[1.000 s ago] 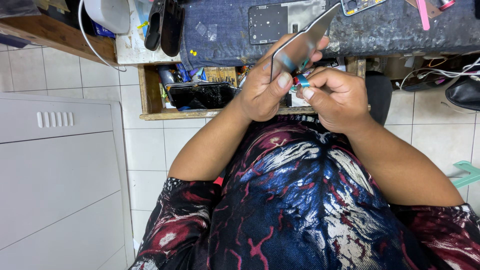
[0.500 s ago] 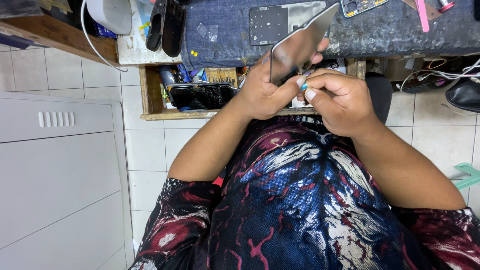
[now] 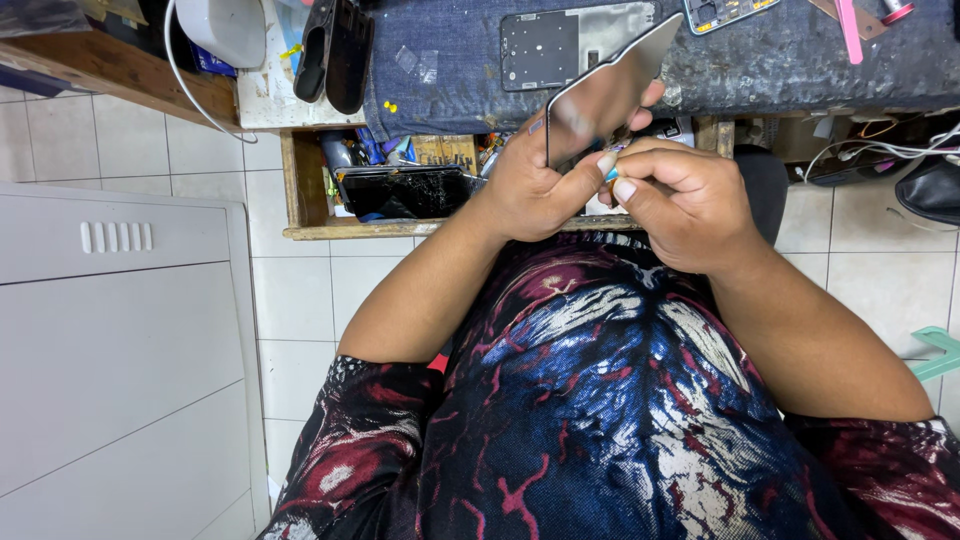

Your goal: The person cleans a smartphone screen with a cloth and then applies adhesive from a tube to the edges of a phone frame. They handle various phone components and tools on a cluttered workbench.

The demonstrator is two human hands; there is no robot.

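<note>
Since a moment ago both hands have barely shifted. My left hand (image 3: 535, 185) grips the thin phone panel (image 3: 605, 95) upright above the tabletop (image 3: 800, 60); my right hand (image 3: 680, 195) pinches a small tool at its lower edge. Panel looks unfinished, still being worked.

We wore a short-sleeved shirt (image 3: 610, 400) of dark navy, almost black, printed all over with branching red veins, blue patches and streaky white marks like brush strokes across the chest. Its sleeves ended above the elbows, each one darker and redder than the front, with white flecks near the hems, and both forearms were bare. On the left hand (image 3: 535, 185) and the right hand (image 3: 690, 205) the thumbnails were long and pale, with no rings or watch showing.
</note>
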